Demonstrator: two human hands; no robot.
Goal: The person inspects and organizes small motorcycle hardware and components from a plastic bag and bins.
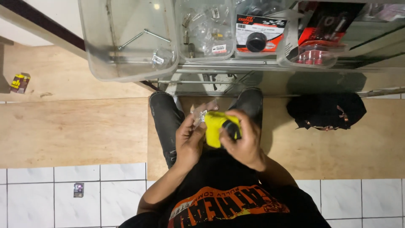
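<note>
Step in hand: by the look of it, handling a small packaged part; both hands meet at chest height over a yellow packet (214, 126) with a black round part (231, 126) at its right edge.
Left hand (190, 137): curled around the packet's left side, fingers closed on it, pinching a bit of clear plastic wrap (198, 113) that sticks up above it.
Right hand (244, 141): closed over the packet's right side, thumb and fingers pressing on the black part.
Where the packet is: held between the two hands, above the person's knees, in front of the black shirt with orange print (228, 207).
Next move calls for: probably a firm grip by one hand while the other works the black part or wrap loose; a small fingertip pull, not force.
Nearby: clear plastic bins (126, 63) on a glass counter ahead, one holding a bent metal rod (143, 36), another small bagged fittings (206, 29); a black cloth bundle (327, 110) on the plywood floor to the right.
</note>
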